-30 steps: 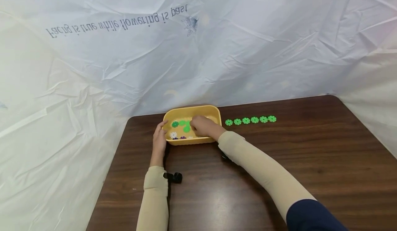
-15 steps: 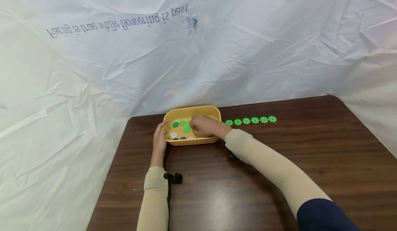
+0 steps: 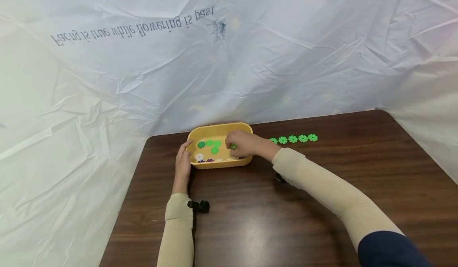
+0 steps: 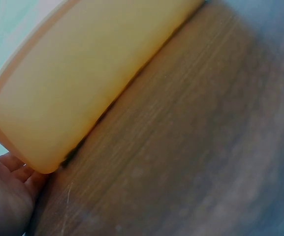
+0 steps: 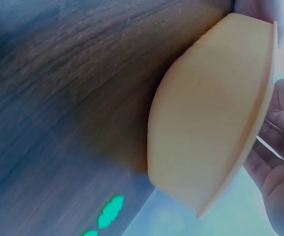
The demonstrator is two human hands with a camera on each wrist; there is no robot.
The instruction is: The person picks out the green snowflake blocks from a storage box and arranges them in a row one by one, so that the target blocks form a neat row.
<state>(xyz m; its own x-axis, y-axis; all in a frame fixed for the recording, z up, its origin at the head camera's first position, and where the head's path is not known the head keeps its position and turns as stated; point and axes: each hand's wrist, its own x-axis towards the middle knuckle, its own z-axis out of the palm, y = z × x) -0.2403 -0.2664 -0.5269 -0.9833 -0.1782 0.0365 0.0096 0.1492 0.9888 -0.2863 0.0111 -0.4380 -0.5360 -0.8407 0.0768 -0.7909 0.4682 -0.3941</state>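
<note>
Head view shows your right grip [image 3: 244, 143] pinching a green piece [image 3: 233, 146] over the yellow tray [image 3: 218, 164], while your left grip [image 3: 183, 162] holds that tray's left end on the table [image 3: 229, 219].

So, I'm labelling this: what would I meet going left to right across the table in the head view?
Left hand, dark green flower piece, light green pieces, right hand, row of green flower pieces.
</note>
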